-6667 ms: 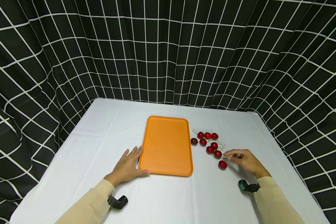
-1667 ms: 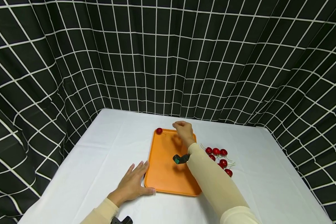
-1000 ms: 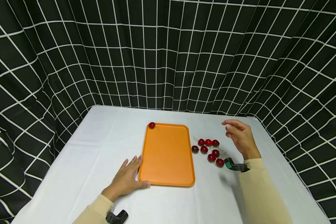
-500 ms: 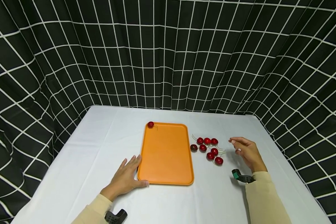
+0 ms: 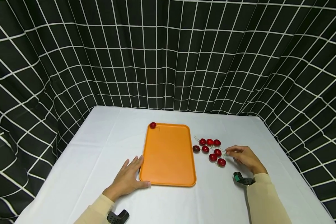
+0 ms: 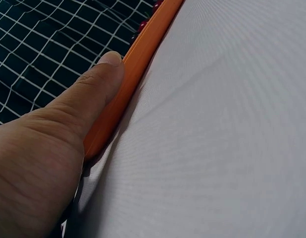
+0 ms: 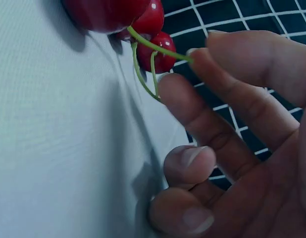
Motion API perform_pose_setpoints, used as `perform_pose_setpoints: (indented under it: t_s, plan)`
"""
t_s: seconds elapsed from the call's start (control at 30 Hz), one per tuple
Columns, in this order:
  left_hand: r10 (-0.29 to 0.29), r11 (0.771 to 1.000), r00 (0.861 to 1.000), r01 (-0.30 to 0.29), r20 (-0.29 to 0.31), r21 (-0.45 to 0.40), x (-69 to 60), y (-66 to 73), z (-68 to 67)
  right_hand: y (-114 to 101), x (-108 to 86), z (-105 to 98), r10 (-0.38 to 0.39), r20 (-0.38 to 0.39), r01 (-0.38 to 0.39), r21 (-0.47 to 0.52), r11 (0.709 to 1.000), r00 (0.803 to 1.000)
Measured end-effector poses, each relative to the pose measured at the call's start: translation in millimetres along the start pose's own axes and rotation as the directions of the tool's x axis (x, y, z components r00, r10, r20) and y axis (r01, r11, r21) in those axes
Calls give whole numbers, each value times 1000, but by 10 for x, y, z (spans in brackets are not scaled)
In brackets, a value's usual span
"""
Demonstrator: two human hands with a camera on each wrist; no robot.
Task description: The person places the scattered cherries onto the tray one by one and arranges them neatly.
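An orange tray (image 5: 169,155) lies on a white cloth, a red cherry (image 5: 153,125) at its far left corner. My left hand (image 5: 126,182) rests at the tray's near left corner, fingers spread; in the left wrist view the thumb (image 6: 88,91) lies along the orange rim (image 6: 128,84). Right of the tray lie several red cherries (image 5: 221,162) with green stems. My right hand (image 5: 247,159) is beside them, thumb and fingertips at the stems. In the right wrist view, a stem (image 7: 160,48) reaches the fingertips of my right hand (image 7: 242,114); a firm pinch is not visible.
A black curtain with a white grid (image 5: 162,62) stands behind the table and at both sides. Each wrist wears a black device, the left one (image 5: 118,217) and the right one (image 5: 243,179).
A cherry that lay near my right hand is now at the tray's far left corner. My right hand has come back from above the tray and lowered to the stems. The left hand stays.
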State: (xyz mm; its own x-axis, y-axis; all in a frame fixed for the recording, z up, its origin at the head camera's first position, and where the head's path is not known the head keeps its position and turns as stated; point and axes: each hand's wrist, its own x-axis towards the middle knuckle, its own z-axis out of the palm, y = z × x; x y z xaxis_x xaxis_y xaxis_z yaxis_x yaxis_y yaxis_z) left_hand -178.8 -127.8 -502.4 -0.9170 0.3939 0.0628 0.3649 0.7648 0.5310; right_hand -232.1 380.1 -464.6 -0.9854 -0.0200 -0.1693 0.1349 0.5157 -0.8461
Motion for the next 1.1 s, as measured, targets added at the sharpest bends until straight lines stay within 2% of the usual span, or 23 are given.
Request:
perform_pose_setpoints:
  t_s: [0.23, 0.4, 0.63, 0.83, 0.97, 1.1]
  plan:
    - [2, 1000, 1000, -2, -1, 7, -6, -4, -10, -57, 14, 51, 34, 101, -21, -121, 992, 994]
    - [4, 1000, 1000, -4, 1, 10, -1, 8, -9, -62, -12, 65, 56, 118, -30, -211, 977, 991]
    - [1, 1000, 1000, -1, -3, 12, 11, 12, -7, -62, -48, 57, 25, 154, 11, -233, 972, 988]
    - [-4, 1000, 1000, 4, -3, 12, 18, 15, -4, -76, -101, 30, 14, 119, 16, -244, 970, 993]
    - [-6, 1000, 1000, 6, 9, 8, 14, 14, -2, -118, -146, -2, -5, 63, 17, -189, 982, 998]
    - [0, 1000, 1000, 0, 4, 6, 3, -1, -9, -235, -169, 21, -48, 17, 50, -125, 991, 999]
